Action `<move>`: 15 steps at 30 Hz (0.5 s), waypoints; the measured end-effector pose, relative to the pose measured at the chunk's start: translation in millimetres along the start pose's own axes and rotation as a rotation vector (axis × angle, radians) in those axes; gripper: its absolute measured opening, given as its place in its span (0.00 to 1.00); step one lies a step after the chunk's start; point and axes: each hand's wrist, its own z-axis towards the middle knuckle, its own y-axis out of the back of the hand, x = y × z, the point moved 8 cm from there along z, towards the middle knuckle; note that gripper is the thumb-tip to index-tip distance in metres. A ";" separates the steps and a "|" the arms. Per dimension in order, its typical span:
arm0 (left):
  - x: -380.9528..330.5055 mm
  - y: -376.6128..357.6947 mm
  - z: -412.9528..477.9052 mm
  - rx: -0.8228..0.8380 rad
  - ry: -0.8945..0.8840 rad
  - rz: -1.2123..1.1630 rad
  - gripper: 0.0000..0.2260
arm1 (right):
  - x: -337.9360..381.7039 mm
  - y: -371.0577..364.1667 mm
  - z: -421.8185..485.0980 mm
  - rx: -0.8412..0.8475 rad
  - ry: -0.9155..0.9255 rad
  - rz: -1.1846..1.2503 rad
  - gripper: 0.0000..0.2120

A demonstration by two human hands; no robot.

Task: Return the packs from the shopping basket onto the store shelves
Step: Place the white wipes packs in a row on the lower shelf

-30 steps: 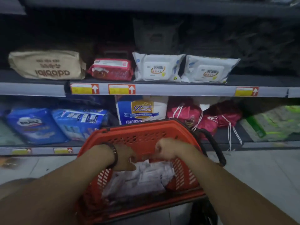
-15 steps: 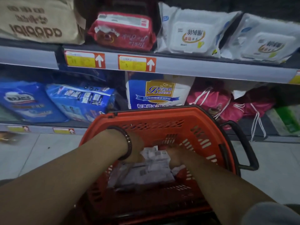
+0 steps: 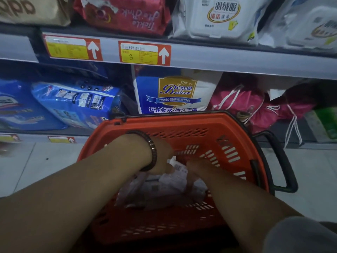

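Observation:
An orange shopping basket (image 3: 182, 123) with a black handle stands on the floor in front of the shelves. Inside it lies a white pack (image 3: 164, 185) with a barcode label. Both my hands reach down into the basket. My left hand (image 3: 162, 159), with a dark bead bracelet on the wrist, holds the pack's left end. My right hand (image 3: 198, 168) grips its right end. The fingers of both are mostly hidden behind the pack and my wrists.
The upper shelf (image 3: 237, 59) carries a red pack (image 3: 124, 13) and white wipe packs (image 3: 218, 17). The lower shelf holds blue packs (image 3: 76, 103), a blue-and-white Baileen bag (image 3: 175, 92) and pink drawstring bags (image 3: 244, 105). Pale floor tiles (image 3: 36, 165) flank the basket.
The camera has moved closer and lower to the basket. Both hands went from the basket's rim down inside and took hold of the white pack.

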 end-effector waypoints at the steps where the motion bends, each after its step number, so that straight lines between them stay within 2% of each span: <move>1: 0.6 0.3 -0.8 0.007 0.006 -0.001 0.20 | 0.8 4.1 -2.7 0.023 -0.032 -0.046 0.54; 3: 2.6 3.4 -5.5 0.007 0.026 0.010 0.22 | 2.8 12.2 -9.1 0.019 -0.055 -0.071 0.60; 4: 3.1 5.3 -9.1 0.004 0.030 0.017 0.22 | 5.4 10.3 -10.8 0.028 -0.043 -0.055 0.60; 5: 2.7 7.2 -12.6 0.001 0.031 0.024 0.22 | 6.2 6.2 -14.2 0.068 -0.014 -0.033 0.57; 8: 2.6 6.5 -21.8 0.019 0.037 0.048 0.22 | -6.7 4.3 -28.8 0.016 -0.015 0.125 0.48; 11: 4.2 8.5 -29.4 -0.005 0.047 0.039 0.21 | -15.1 15.0 -64.8 0.083 -0.069 0.014 0.42; 15: 3.7 8.2 -42.9 -0.039 0.056 0.059 0.23 | -21.2 55.7 -123.8 0.075 -0.067 -0.015 0.43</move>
